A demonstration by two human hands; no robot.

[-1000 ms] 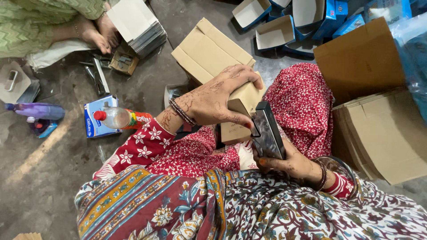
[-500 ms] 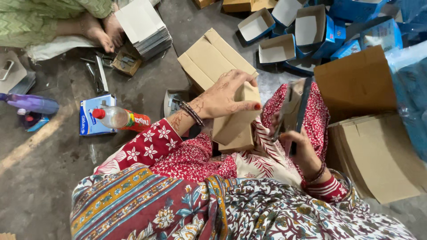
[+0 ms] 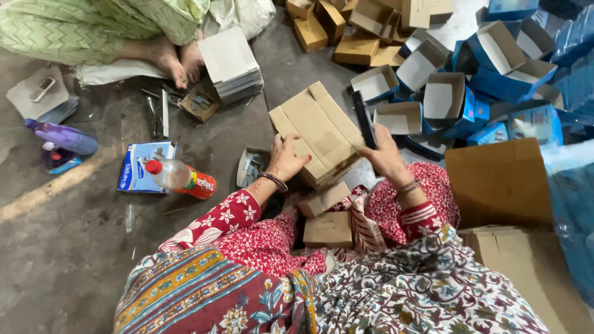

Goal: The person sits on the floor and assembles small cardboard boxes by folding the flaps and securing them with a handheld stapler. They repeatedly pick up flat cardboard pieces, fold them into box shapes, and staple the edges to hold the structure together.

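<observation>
The left hand (image 3: 289,158) lies palm-down, fingers spread flat, on a stack of flattened brown cartons (image 3: 322,133) resting on the floor just ahead of the knees. The right hand (image 3: 385,158), wrist raised, has its fingers closed around a dark flat tool (image 3: 364,119) at the stack's right edge.

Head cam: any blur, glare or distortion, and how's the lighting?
Head view: soft, even light with faint shadows; a pale streak crosses the floor at left. No strong glare, only a slight sheen on the plastic bottle. Left hand, right hand and the stack of flat cardboard look reasonably sharp. Edges bow slightly, suggesting wide-angle distortion.
</observation>
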